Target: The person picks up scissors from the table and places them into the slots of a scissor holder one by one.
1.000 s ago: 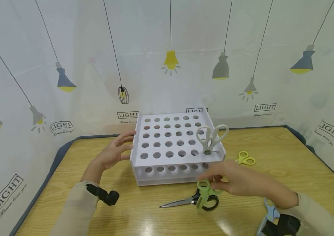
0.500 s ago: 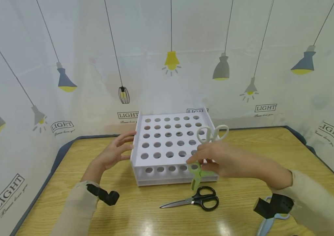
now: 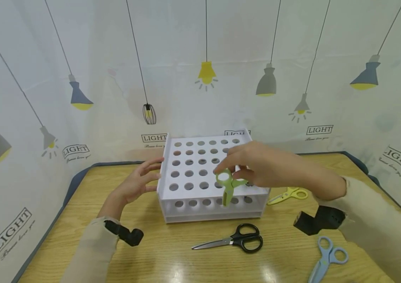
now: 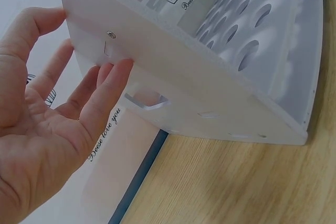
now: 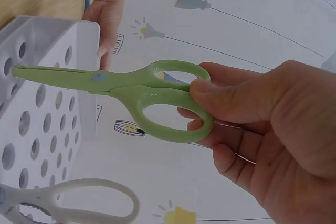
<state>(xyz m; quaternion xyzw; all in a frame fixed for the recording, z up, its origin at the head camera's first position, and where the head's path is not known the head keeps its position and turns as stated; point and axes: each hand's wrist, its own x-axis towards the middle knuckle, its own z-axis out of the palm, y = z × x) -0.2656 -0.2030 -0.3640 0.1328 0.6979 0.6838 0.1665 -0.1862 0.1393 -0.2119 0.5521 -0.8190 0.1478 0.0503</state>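
Hands apart: right hand (image 3: 257, 163) pinched the green scissors (image 3: 228, 192) by the finger loops, thumb on one face, fingers behind; left hand (image 3: 137, 182) had its fingers spread, fingertips touching the left side panel of the white rack (image 3: 186, 195). Green scissors hung blades-down over the rack's near right part, blades together, blunt-ended, smooth, plastic-looking, oval loops; whether the tip touched the rack, can't tell. Rack was smooth, matt white sheet, rows of round holes in the top, more holes in a lower tier, upright side panels; left panel carried a small metal screw (image 4: 111, 34) and an angular cutout. White scissors (image 5: 50, 195) stood in the rack's right part, handle up, mostly hidden by the right hand from the head view. Black scissors (image 3: 236, 238) lay flat near the rack, grey metal blades pointing left, glossy loops. Yellow scissors (image 3: 290, 194) lay right of the rack, pale blue scissors (image 3: 323, 260) at near right. Table (image 3: 151, 251) was light brown with wood grain, glossy reflections at the near side, dark blue border along the far edge. Pale, slightly creased backdrop (image 3: 172, 78) behind, printed with hanging lamps and "LIGHT" lettering.
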